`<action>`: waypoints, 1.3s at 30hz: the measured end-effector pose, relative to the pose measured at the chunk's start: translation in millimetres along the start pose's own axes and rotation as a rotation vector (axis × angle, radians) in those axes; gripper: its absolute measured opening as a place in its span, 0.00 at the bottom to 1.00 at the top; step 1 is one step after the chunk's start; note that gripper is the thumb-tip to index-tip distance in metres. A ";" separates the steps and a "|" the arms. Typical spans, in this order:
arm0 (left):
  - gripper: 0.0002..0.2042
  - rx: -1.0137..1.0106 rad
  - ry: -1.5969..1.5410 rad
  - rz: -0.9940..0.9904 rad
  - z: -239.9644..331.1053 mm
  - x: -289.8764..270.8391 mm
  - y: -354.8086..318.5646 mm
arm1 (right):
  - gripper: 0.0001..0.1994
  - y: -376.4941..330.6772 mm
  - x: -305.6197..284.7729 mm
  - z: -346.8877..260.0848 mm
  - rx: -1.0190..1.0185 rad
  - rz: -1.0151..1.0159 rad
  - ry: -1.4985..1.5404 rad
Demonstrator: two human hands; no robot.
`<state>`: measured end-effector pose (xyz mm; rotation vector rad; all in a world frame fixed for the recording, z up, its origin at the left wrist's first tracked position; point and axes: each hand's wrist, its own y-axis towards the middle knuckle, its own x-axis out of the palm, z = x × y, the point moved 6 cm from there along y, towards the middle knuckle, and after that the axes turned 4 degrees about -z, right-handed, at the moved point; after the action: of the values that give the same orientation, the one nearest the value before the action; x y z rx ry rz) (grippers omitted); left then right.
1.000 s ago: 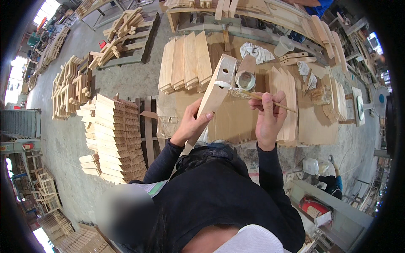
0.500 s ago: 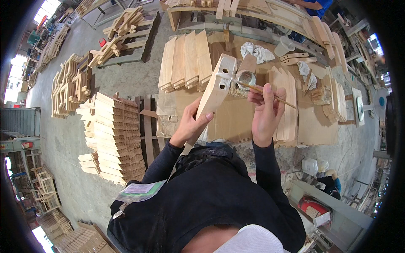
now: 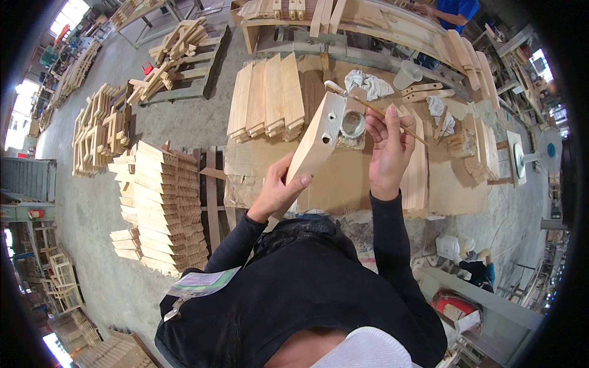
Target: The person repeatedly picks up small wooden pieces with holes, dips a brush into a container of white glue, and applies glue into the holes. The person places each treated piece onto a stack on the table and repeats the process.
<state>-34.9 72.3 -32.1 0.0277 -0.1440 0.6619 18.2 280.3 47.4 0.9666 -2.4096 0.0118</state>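
My left hand [image 3: 279, 187] is closed around the lower part of a pale wooden bar [image 3: 311, 142], tilted with its far end up. Two dark holes show in the bar's end face, which has a whitish wet smear around them. Between the fingertips of my right hand [image 3: 391, 150] is a thin wooden stick [image 3: 374, 109], its tip coated in something white. That tip is at the bar's top edge; whether it touches I cannot tell. Just right of the bar, a round jar [image 3: 353, 124] with white-smeared walls stands on the cardboard-covered work surface [image 3: 343, 178].
Wooden boards [image 3: 267, 95] lie side by side behind my left hand, with more boards [image 3: 418, 178] beyond my right. White rags [image 3: 368, 84] and a plastic cup [image 3: 407, 75] lie farther back. A tall stack of wooden pieces [image 3: 162, 205] stands at left. Another person [image 3: 457, 12] is at far right.
The white tip of the stick has moved from beside the holes up to the bar's far top edge. Whitish smearing now shows more around the holes. My left hand still grips the bar.
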 end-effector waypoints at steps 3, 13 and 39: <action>0.29 0.005 -0.018 0.004 2.4 5.4 -0.5 | 0.09 5.3 -8.6 1.3 0.098 0.043 0.025; 0.28 -0.027 0.009 0.091 -0.7 4.9 6.4 | 0.06 -2.2 37.0 -97.1 -0.329 -0.528 -0.478; 0.29 0.065 -0.013 0.178 12.3 12.1 11.4 | 0.08 6.0 87.7 -112.7 -0.400 -0.718 -0.829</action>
<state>-34.0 87.8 -18.4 0.0826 -0.1383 0.8439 15.8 251.4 187.4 1.8018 -2.3811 -1.2926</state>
